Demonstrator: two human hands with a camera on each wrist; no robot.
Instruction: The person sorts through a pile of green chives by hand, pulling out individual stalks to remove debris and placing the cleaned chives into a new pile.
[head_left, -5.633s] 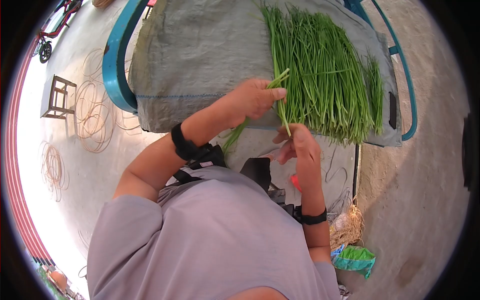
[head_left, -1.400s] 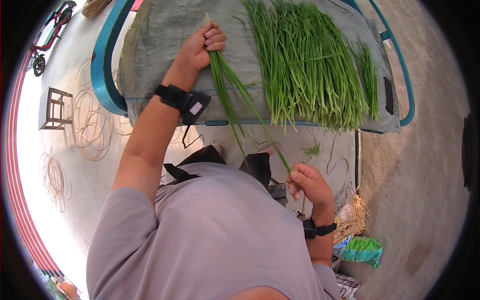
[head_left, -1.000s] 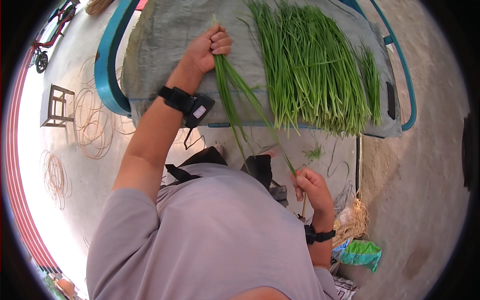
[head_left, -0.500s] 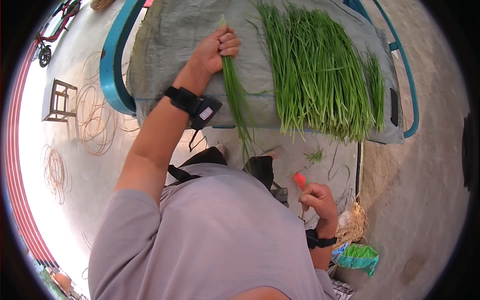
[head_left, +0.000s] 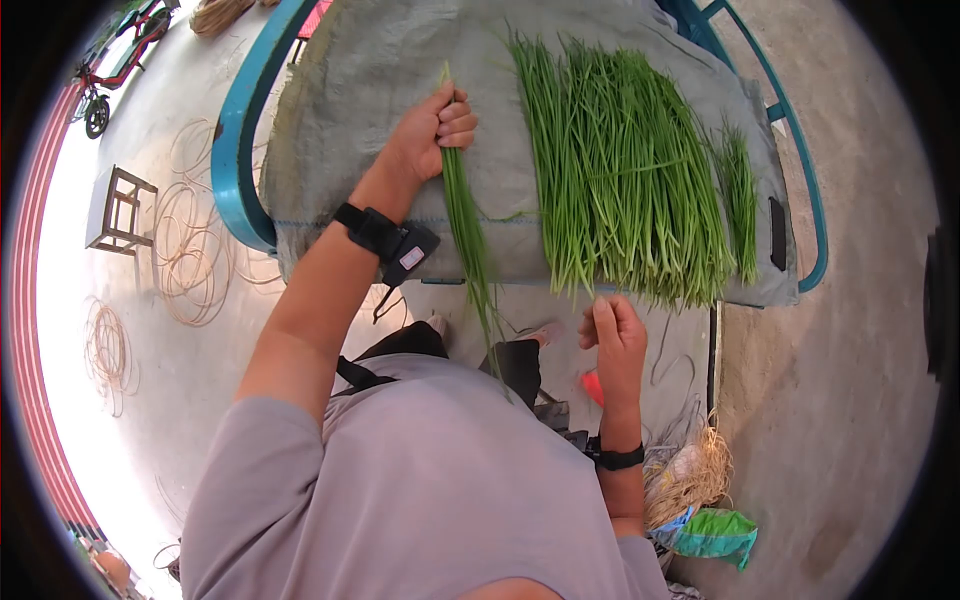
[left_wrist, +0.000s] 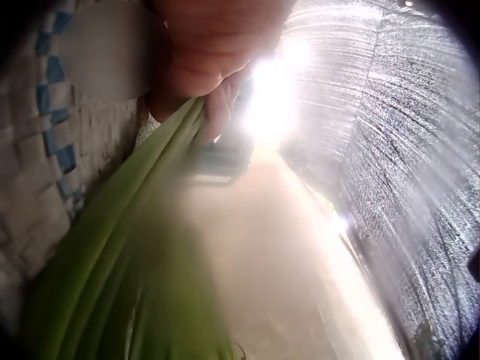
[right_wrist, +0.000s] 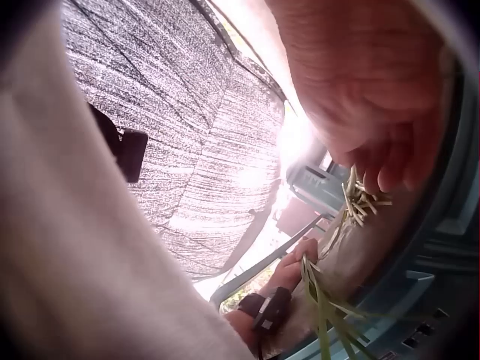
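Note:
My left hand (head_left: 432,130) grips a small bunch of chives (head_left: 465,220) by the stem ends, and the long green leaves hang down past the edge of the sacking-covered table (head_left: 370,110). In the left wrist view the chives (left_wrist: 112,240) fan out below the curled fingers. My right hand (head_left: 618,340), fingers loosely bent, is right at the pale lower ends of a wide layer of chives (head_left: 625,170). Nothing shows held in it. The right wrist view has its bent fingers (right_wrist: 390,165) close to cut stem ends (right_wrist: 360,206).
A smaller row of chives (head_left: 738,200) lies right of the layer, near a black flat piece (head_left: 777,233). Blue metal rails (head_left: 235,180) bound the table's sides. A red object (head_left: 592,387) shows below my right hand. Dry straw (head_left: 700,475) and a green bag (head_left: 715,538) lie lower right.
My right hand has let go of the leaf tips it was drawing down and moved up to the layer's lower edge. My left hand still holds its bunch, which now hangs together more narrowly.

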